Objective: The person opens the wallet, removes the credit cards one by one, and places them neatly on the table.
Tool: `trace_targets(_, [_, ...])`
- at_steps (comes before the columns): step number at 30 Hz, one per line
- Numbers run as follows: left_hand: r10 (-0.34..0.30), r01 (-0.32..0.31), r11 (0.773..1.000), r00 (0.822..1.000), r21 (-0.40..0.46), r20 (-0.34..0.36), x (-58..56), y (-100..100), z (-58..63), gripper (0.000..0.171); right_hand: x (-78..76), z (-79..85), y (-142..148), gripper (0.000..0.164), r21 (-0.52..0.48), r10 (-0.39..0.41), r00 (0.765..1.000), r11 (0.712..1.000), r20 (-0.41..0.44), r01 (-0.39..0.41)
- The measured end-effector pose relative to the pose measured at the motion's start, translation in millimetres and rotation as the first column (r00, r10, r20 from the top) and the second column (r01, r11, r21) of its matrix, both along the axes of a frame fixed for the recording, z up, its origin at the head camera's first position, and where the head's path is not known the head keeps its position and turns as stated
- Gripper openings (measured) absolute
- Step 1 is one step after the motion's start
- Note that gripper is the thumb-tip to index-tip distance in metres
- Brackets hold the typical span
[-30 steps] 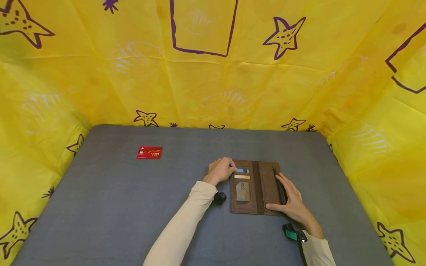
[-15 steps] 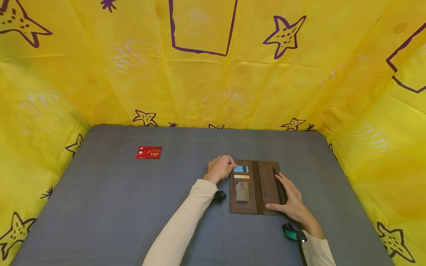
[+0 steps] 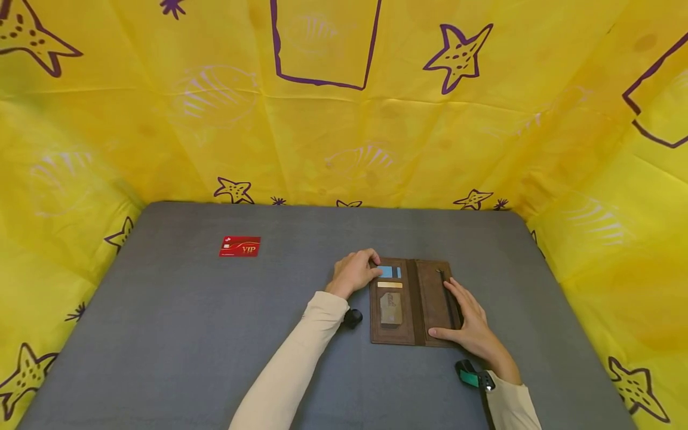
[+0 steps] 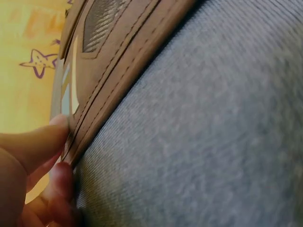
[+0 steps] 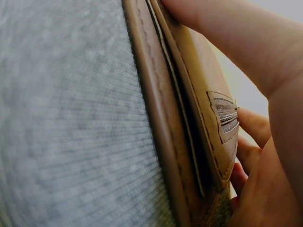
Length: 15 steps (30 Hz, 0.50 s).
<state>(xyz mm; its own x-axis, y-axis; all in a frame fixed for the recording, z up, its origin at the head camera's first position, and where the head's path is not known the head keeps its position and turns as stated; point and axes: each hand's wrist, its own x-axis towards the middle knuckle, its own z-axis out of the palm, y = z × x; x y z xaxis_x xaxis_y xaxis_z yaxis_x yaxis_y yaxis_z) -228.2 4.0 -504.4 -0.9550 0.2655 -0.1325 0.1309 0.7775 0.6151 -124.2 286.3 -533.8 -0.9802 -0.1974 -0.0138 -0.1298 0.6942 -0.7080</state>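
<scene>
An unfolded brown leather wallet lies on the table, with a blue card sticking out of its top left slot. My left hand pinches at this card by the wallet's upper left corner. In the left wrist view, the thumb presses on the front while the other fingers are bent at the corner, partly hidden. My right hand rests on the right panel, thumb and fingers spread, steadying it. The right wrist view shows its thumb across the leather pocket and fingertips near the zipper.
A red VIP card lies flat at the back left of the grey table. A cream-coloured card edge and a clear window pocket show on the wallet's left panel. Yellow patterned cloth surrounds the table.
More of the blue card shows above its slot than one second ago. My left hand has shifted slightly up and left. The right hand and wallet have stayed nearly still.
</scene>
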Motion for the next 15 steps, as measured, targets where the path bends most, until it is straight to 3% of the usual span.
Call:
trace_targets(7, [0.046,-0.048,0.998,0.998,-0.042,-0.043,1.7,5.5,-1.7,0.014,-0.5,1.1,-0.5,0.106,0.005,0.004,1.0,1.0,0.005,-0.004])
trace_targets(15, [-0.015,0.016,0.999,1.0,-0.03,0.02,0.8,0.8,1.5,0.025,-0.4,-0.3,0.9,0.105,0.005,0.015,1.0,1.0,-0.005,-0.015])
